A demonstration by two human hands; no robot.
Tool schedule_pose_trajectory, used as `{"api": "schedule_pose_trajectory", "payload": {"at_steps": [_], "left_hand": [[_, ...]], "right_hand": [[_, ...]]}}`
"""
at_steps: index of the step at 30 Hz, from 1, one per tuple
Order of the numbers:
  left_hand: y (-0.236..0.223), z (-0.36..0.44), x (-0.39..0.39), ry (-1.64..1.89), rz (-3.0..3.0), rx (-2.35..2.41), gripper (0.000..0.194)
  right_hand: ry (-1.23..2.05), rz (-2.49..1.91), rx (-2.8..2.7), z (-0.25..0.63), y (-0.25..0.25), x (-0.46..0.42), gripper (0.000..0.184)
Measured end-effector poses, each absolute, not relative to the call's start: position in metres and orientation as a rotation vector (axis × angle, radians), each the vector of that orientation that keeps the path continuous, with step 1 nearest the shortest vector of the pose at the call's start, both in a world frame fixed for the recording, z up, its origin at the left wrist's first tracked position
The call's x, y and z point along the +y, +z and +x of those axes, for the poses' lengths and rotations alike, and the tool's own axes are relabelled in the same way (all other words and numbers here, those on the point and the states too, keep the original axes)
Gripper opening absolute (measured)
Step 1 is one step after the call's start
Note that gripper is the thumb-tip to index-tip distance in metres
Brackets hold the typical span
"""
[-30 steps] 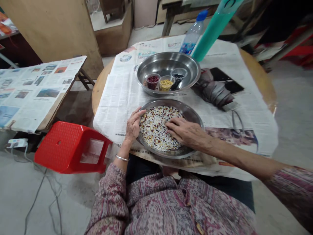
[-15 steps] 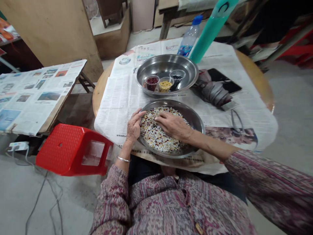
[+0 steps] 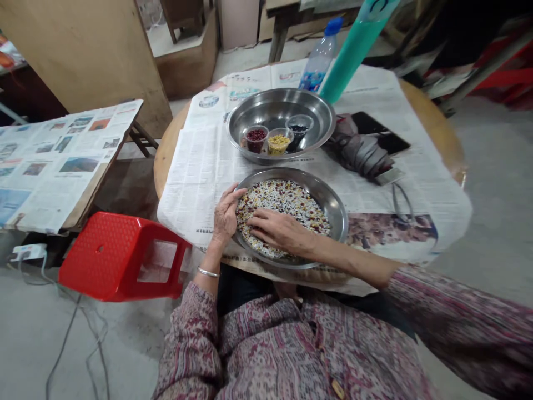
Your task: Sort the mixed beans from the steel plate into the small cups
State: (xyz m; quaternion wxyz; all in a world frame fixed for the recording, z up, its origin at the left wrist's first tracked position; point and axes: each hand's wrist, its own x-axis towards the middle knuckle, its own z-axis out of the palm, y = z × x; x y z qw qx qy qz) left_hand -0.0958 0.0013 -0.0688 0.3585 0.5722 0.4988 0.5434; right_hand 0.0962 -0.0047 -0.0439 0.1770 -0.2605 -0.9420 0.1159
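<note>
My left hand (image 3: 226, 216) grips the near-left rim of a wide steel basin (image 3: 327, 203). The basin holds a flat layer of mixed white, red and dark grains and beans (image 3: 287, 203). My right hand (image 3: 278, 230) lies palm down in that mix, fingers extended and holding nothing. Beyond it sits a second steel basin (image 3: 266, 108) holding several small clear cups: red beans (image 3: 256, 139), yellow grains (image 3: 278, 143) and black beans (image 3: 298, 129). My right hand hides the near part of the mix.
Newspaper (image 3: 195, 189) covers a round wooden table (image 3: 441, 133). A water bottle (image 3: 318, 55) and a teal bottle (image 3: 353, 55) stand at its far edge. A red plastic stool (image 3: 112, 255) sits left of my arm, beside a newspaper-covered bench (image 3: 62, 161).
My right hand has slid left and toward me across the mix, pushing the grains about. My left hand stays on the rim. The view has shifted slightly.
</note>
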Motion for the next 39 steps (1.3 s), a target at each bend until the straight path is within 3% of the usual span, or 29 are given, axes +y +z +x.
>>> {"api": "schedule_pose_trajectory", "payload": {"at_steps": [9,14,20,24,30,39], "left_hand": [[-0.071,-0.096,0.001,1.399,1.483,1.301,0.036],[-0.07,-0.095,0.001,1.41,1.49,1.294,0.036],[-0.068,-0.095,0.0,1.402,1.487,1.312,0.035],[-0.068,-0.096,0.0,1.391,1.495,1.325,0.034],[-0.068,-0.097,0.0,1.388,1.493,1.32,0.032],[-0.066,-0.095,-0.003,1.4,1.484,1.342,0.034]], "right_hand": [[-0.192,-1.127,-2.565,0.124,-0.043,0.04,0.03],[0.002,-1.215,-2.571,0.147,-0.045,0.015,0.031],[0.436,-0.833,-2.609,0.121,-0.041,-0.024,0.023],[0.331,-0.768,-2.71,0.106,-0.042,-0.014,0.024],[0.164,-1.15,-2.649,0.125,-0.04,0.015,0.025],[0.41,-1.129,-2.518,0.132,-0.013,0.031,0.016]]}}
